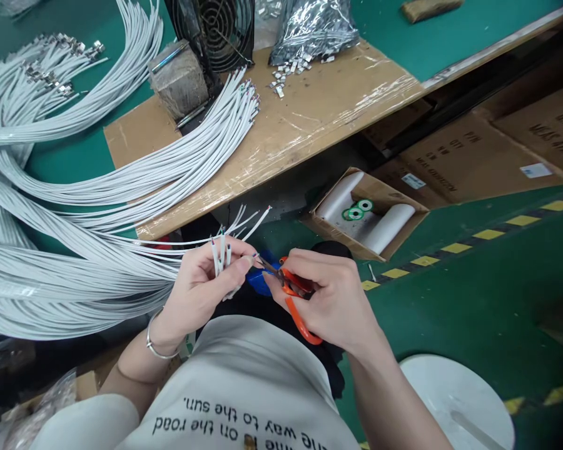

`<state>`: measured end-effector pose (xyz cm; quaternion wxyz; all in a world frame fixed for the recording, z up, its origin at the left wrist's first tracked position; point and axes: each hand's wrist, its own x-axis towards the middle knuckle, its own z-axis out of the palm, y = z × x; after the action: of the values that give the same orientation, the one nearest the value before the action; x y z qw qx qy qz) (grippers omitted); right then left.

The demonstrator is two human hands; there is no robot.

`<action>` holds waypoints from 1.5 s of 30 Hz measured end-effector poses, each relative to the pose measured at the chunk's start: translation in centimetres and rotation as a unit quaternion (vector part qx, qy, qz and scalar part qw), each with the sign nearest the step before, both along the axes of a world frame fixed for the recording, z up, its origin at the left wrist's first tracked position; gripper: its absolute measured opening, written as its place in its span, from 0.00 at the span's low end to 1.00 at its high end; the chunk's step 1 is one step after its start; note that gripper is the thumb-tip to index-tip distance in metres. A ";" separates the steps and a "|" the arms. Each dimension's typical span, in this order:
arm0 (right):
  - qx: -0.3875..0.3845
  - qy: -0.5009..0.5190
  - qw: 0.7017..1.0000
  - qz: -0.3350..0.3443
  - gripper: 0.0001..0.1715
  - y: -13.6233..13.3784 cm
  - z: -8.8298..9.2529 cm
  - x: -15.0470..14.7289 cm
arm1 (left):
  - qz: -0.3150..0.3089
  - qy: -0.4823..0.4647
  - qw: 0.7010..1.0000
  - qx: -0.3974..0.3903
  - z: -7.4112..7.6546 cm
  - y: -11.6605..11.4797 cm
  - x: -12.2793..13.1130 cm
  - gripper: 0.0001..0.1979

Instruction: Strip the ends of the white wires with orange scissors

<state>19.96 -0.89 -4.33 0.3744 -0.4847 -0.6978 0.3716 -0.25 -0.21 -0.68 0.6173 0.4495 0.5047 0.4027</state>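
Observation:
My left hand (206,281) is closed around the ends of several white cables (223,250), which fan upward from my fingers. My right hand (331,300) grips small orange-handled scissors (296,300) whose blades point left and meet the cable ends at my left thumb. The held cables run left into a large bundle of white cables (65,281) that hangs off the bench edge. A silver bangle (157,347) sits on my left wrist.
More white cable bundles (159,169) lie over the cardboard-covered bench (309,119). A black fan (216,25) and a bag of metal clips (309,28) stand at the back. An open carton with white rolls (366,212) sits on the green floor, and a white round stool (455,400) stands lower right.

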 end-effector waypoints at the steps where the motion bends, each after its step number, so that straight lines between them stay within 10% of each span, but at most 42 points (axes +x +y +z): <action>1: 0.001 0.000 1.000 0.000 0.25 0.0 0.0 0.0 | 0.002 0.002 1.000 0.000 0.0 0.0 0.0 0.11; 45: 0.028 0.042 0.997 -0.062 0.29 0.3 -0.6 0.8 | -0.036 -0.014 0.999 -0.034 0.0 -0.2 -0.2 0.11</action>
<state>20.80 -0.57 -4.97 0.4386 -0.5005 -0.6604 0.3479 -0.50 -0.43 -0.64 0.6536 0.4401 0.4929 0.3689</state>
